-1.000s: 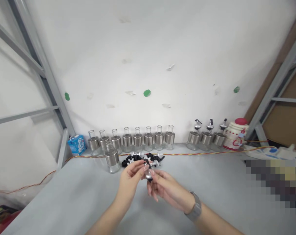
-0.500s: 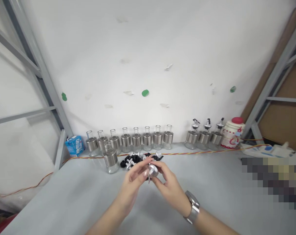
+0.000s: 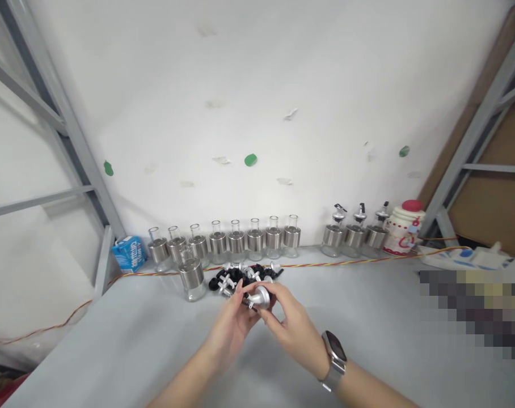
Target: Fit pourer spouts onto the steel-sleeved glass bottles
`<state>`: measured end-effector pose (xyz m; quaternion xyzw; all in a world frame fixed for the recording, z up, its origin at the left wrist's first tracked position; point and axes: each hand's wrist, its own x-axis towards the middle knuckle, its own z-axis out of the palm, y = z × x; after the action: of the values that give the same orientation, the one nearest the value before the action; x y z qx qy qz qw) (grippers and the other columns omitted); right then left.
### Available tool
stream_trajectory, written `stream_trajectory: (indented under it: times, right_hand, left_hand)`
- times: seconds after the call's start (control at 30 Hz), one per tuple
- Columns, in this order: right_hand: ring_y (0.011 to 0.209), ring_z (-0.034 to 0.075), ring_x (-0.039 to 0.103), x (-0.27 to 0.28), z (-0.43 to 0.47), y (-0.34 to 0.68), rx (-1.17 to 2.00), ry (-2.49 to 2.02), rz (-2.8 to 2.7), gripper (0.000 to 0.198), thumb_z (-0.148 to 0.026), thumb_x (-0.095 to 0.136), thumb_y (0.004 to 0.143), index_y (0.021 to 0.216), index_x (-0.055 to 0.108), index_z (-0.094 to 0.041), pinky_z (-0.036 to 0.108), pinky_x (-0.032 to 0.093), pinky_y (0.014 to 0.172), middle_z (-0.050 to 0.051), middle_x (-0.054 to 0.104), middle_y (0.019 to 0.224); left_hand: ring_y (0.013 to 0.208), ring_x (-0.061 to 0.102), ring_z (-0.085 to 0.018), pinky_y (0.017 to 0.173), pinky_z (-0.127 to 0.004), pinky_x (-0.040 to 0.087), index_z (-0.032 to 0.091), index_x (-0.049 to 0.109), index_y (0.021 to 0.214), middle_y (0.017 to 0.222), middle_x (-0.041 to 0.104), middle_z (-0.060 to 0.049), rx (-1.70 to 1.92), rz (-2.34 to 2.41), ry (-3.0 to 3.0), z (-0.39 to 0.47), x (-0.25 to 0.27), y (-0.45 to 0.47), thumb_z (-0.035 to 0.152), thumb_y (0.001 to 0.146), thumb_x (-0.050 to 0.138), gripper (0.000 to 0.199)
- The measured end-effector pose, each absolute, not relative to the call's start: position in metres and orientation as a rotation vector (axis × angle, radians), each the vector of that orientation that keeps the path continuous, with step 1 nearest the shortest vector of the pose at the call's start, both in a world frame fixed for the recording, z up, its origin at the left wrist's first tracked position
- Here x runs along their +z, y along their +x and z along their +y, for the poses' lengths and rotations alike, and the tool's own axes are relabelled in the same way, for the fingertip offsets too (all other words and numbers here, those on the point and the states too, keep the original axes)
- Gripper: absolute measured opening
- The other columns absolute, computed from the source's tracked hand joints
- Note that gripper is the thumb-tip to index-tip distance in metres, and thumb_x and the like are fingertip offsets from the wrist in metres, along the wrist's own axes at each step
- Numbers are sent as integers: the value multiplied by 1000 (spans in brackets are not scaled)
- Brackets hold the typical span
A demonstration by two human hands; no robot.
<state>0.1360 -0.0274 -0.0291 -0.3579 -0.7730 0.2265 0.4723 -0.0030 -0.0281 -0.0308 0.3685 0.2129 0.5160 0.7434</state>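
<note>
A silver pour spout (image 3: 261, 297) with a dark part at its tip is held low over the table, tilted to the left. My right hand (image 3: 288, 318) has its thumb and fingers closed round the wide base of the spout. On the other side, my left hand (image 3: 234, 322) pinches the narrow tip; some of its fingers are hidden behind. Just beyond both hands lies a pile of black and silver spout parts (image 3: 227, 281). One glass bottle with a steel sleeve (image 3: 192, 275) stands left of that pile, its neck without a spout.
Several open glass bottles (image 3: 236, 242) line the wall. Three bottles fitted with spouts (image 3: 355, 235) stand at the right, beside a cream jar with a red lid (image 3: 404, 226). A blue carton (image 3: 130, 254) is at the left. A twisted wire (image 3: 308, 265) crosses the table's back.
The spout has turned in my hands, so its narrow end now points left. My left hand has shifted its fingers onto the tip, while my right hand stays at the base.
</note>
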Motion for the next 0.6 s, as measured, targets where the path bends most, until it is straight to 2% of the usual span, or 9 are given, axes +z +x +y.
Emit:
stream_trajectory:
  times: [0.1, 0.2, 0.3, 0.37, 0.6]
  right_hand:
    - [91, 17, 50, -31, -26, 136, 562, -918, -1877, 33, -15, 47, 79, 110, 42, -26, 31, 41, 80, 4, 53, 105]
    - [81, 17, 52, -31, -26, 135, 635, -967, -1856, 24, -21, 47, 81, 104, 45, -24, 31, 43, 75, 3, 56, 94]
    - [77, 17, 52, -31, -26, 133, 664, -980, -1845, 21, -24, 48, 80, 102, 47, -22, 31, 44, 73, 3, 56, 89]
    - [80, 17, 52, -33, -26, 133, 641, -977, -1834, 25, -23, 49, 79, 104, 46, -22, 31, 43, 75, 4, 56, 92]
    - [82, 17, 52, -35, -26, 132, 535, -950, -1850, 24, -20, 50, 79, 103, 48, -22, 30, 43, 73, 4, 56, 92]
  left_hand:
    - [108, 49, -28, 95, -45, 31, 17, 53, 114, 115, 56, -12, 1124, 485, 880, -29, -28, -3, 51, 83, 30, 51]
    - [117, 40, -27, 98, -42, 27, 21, 51, 117, 125, 49, -9, 1260, 551, 1033, -31, -24, -4, 46, 81, 40, 45]
    - [122, 34, -25, 101, -39, 23, 21, 60, 106, 123, 51, -8, 1382, 637, 1145, -31, -21, -7, 32, 80, 50, 30]
    - [120, 37, -25, 101, -40, 24, 19, 64, 99, 117, 56, -9, 1371, 644, 1147, -31, -20, -8, 27, 80, 51, 24]
    - [116, 42, -25, 101, -41, 23, 15, 69, 87, 112, 59, -10, 1296, 536, 990, -29, -23, -10, 25, 81, 49, 23]
